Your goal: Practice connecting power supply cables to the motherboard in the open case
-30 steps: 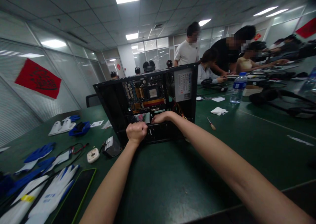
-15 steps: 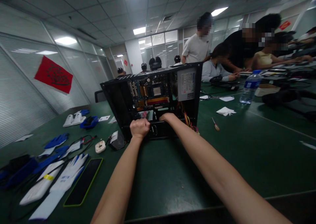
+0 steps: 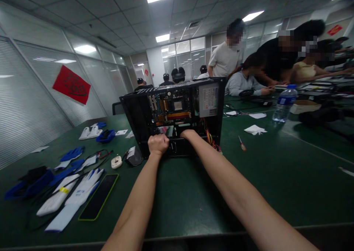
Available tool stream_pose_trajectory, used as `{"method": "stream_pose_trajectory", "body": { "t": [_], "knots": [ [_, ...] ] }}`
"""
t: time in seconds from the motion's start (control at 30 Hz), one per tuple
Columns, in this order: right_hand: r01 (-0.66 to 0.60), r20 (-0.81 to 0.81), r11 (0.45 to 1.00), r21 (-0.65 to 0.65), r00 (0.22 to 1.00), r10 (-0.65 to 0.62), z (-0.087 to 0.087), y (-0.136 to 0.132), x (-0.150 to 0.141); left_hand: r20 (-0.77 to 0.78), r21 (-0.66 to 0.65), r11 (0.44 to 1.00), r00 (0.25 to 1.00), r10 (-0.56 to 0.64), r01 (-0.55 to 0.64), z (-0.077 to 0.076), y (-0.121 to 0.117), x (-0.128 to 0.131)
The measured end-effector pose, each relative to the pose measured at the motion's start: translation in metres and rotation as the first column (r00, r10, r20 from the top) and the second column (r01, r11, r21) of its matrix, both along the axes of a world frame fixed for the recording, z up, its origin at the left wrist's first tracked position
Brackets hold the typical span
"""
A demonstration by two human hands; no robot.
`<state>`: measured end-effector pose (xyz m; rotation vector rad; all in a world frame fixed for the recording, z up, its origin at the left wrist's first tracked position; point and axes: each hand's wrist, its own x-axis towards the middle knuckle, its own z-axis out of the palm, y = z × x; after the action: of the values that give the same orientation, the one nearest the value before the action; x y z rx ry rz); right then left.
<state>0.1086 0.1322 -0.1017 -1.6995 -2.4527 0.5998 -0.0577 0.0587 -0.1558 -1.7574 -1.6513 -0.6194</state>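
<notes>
Computer case (image 3: 179, 148) stands on the green table (image 3: 177, 210) straight ahead of the person, its open side facing the camera and its far side out of view. The left hand (image 3: 158, 144) has its fingers clenched on the case's lower rail; the palm is hidden. The right hand (image 3: 188, 134) crosses that same rail, and its fingers drop out of sight inside, so whether they grasp anything I cannot tell. A pale packet (image 3: 164, 130) with pinkish marks shows just above the left fist, partly covered and too blurred to name surely. Higher up are the circuit board (image 3: 170, 107), its small parts hard to separate, and the power supply (image 3: 208, 100), whose label is too small to read. Cables (image 3: 210, 139) spill near the right forearm, their upper ends lost in shadow. Just beside the case's lower left corner sits a dark box (image 3: 133, 156); far right, a dark bulky object (image 3: 329, 121) is cut off by the edge of view
</notes>
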Motion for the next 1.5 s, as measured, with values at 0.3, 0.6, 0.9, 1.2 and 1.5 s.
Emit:
{"method": "stream_pose_trajectory", "body": {
  "t": [0.3, 0.6, 0.9, 1.2, 1.5],
  "knots": [
    [0.032, -0.256, 0.981, 0.192, 0.966, 0.019, -0.008, 0.007, -0.006, -0.019, -0.013, 1.0, 1.0, 0.012, -0.012, 0.003, -0.002, 0.002],
    [0.112, -0.597, 0.82, 0.561, 0.741, 0.308, -0.002, -0.002, -0.004, 0.032, -0.011, 1.0, 0.999, -0.028, 0.028, 0.0, -0.003, 0.001],
    [0.217, -0.911, 0.885, 0.412, 0.127, 0.393, 0.005, -0.014, -0.001, 0.529, -0.244, 0.951, 0.848, -0.032, 0.188, 0.038, -0.006, 0.002],
    [0.338, -0.946, 0.918, 0.206, -0.173, 0.275, 0.057, -0.01, -0.004, 0.913, -0.072, 0.515, 0.264, -0.31, 0.854, 0.128, 0.009, 0.042],
    [0.449, -0.848, 0.783, 0.431, -0.095, 0.521, 0.098, -0.029, 0.003, 0.952, 0.293, 0.481, -0.203, -0.231, 0.826, 0.152, 0.017, 0.045]
  ]
}}
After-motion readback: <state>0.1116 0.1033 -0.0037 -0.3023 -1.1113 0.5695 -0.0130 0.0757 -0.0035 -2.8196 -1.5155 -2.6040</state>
